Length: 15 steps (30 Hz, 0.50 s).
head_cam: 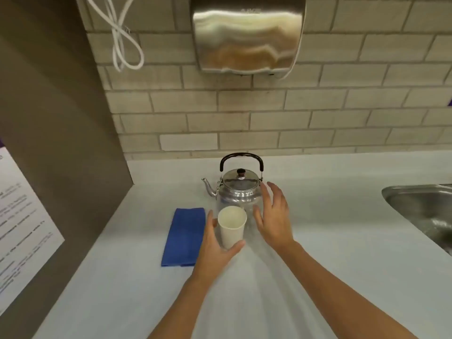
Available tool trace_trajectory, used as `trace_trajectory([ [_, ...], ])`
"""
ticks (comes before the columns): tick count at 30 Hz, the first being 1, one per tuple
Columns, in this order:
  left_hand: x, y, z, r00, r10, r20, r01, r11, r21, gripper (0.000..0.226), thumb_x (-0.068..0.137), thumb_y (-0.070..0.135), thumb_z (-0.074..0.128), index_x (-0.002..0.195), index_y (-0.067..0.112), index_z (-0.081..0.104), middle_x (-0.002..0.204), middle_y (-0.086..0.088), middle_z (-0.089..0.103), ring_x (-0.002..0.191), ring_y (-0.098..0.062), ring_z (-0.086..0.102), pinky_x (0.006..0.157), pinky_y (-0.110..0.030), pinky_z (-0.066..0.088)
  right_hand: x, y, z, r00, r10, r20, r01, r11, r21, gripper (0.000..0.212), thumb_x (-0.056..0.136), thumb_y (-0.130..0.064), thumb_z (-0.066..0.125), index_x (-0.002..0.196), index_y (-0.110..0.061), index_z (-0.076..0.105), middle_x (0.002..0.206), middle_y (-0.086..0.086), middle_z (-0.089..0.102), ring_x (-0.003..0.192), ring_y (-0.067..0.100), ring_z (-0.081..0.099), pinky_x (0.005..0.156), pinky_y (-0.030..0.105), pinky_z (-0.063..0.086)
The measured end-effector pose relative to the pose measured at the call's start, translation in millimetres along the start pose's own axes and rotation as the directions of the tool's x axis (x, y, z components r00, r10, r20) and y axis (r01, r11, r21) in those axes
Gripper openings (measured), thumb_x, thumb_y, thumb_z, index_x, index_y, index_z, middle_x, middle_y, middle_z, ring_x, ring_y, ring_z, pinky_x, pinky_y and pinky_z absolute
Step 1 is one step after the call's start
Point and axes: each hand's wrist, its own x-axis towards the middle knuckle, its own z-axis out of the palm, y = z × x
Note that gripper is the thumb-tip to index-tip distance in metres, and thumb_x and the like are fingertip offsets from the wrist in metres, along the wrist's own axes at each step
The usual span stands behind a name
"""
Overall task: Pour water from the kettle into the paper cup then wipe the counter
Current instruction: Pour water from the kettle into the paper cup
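A shiny metal kettle [238, 189] with a black handle stands upright on the white counter [342, 253], spout pointing left. Just in front of it is a white paper cup [231, 226], upright and looking empty, with my left hand [215, 250] wrapped around its lower part. My right hand [274, 216] hovers open beside the cup, to the right of the kettle's body, fingers spread and holding nothing. A folded blue cloth [184, 237] lies flat on the counter left of the cup.
A steel sink [425, 211] is set into the counter at the right. A metal hand dryer [247, 35] hangs on the brick wall above the kettle. A grey panel with a printed notice [22, 216] bounds the left side. White cables [119, 33] dangle top left.
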Motion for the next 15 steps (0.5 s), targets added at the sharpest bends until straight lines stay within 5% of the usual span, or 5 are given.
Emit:
trace_trajectory([
  [5,3,-4,13,0.999,-0.05,0.011,0.05,0.999,0.008,0.112,0.064,0.03,0.081,0.142,0.038,0.001,0.148,0.006,0.029,0.131,-0.012,0.035,0.105,-0.032,0.036,59,4,3,0.998,-0.031,0.064,0.028,0.999,0.036,0.063,0.09,-0.025,0.052,0.145,-0.018,0.022,0.147,0.02,0.028,0.136,0.036,0.026,0.11,0.049,0.028],
  [9,4,-9,16,0.998,-0.059,-0.005,0.059,0.998,0.031,0.105,0.068,0.028,0.079,0.142,0.035,0.005,0.147,0.006,0.032,0.131,-0.012,0.036,0.105,-0.03,0.037,120,4,6,0.986,-0.09,0.139,0.097,0.994,-0.048,0.056,0.093,-0.039,0.048,0.143,-0.024,0.028,0.142,0.018,0.035,0.129,0.034,0.035,0.104,0.05,0.034],
  [15,3,-12,18,0.996,-0.077,-0.041,0.078,0.996,0.036,0.095,0.073,0.029,0.074,0.142,0.036,0.01,0.145,0.012,0.034,0.131,-0.006,0.035,0.105,-0.024,0.034,171,3,19,0.913,-0.105,0.394,0.054,0.989,0.139,0.039,0.092,-0.039,0.05,0.13,-0.032,0.049,0.109,0.015,0.055,0.105,0.03,0.052,0.093,0.042,0.043],
])
